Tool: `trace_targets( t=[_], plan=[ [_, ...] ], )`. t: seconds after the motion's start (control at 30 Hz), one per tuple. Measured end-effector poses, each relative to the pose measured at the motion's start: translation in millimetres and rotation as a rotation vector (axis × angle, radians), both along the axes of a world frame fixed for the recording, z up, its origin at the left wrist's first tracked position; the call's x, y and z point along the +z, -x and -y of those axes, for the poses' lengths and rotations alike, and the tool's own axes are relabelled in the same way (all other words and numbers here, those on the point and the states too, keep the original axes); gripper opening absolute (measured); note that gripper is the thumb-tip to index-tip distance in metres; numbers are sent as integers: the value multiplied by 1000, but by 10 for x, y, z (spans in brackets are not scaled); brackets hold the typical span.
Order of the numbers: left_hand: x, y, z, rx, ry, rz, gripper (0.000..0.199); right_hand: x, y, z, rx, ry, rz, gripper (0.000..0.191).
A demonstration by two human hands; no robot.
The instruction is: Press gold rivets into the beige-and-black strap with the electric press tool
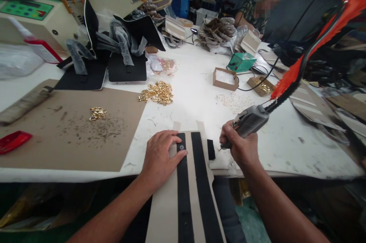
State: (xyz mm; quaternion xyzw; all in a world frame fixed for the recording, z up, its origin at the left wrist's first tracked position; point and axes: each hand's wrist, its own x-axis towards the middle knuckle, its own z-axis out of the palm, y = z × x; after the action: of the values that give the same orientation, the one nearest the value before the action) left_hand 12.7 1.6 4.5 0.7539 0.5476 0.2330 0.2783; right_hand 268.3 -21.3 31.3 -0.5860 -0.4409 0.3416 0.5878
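My left hand (pixel 161 159) lies on a beige panel (pixel 170 212) with two black strips (pixel 200 174) along it. Its finger and thumb, spread apart, touch the left strip on either side of a small dark ring-shaped piece (pixel 182 147). The panel rests partly on the table's front edge and slopes down toward my lap. My right hand (pixel 243 145) is closed around a grey power screwdriver (pixel 251 120), tilted with its thin tip down to the left, just right of a black tab (pixel 211 149) at the panel's side. A dark cord (pixel 305 58) runs up from the tool.
Gold clasps (pixel 157 93) lie heaped on the white table, with a smaller pile (pixel 97 113) on brown board (pixel 126 147). Small boxes (pixel 225 79) stand at right. Black panels (pixel 127 68) and a machine (pixel 37 21) are at left. Two people work beyond the table.
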Motion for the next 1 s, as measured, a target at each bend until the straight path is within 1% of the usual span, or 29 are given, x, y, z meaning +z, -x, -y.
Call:
trace_targets(
  t=[0.23,0.43,0.83,1.0],
  plan=[
    [-4,6,4,3,-15,7,24,-21,-13,34,-32,-16,-35,33],
    [-3,7,-1,1,-8,-2,25,-12,11,22,-13,-66,-43,32],
    [-12,10,14,-2,-10,4,26,16,34,39,9,-41,-22,30],
    [-12,9,5,-8,-13,3,26,30,43,53,-19,-56,-17,33]
  ],
)
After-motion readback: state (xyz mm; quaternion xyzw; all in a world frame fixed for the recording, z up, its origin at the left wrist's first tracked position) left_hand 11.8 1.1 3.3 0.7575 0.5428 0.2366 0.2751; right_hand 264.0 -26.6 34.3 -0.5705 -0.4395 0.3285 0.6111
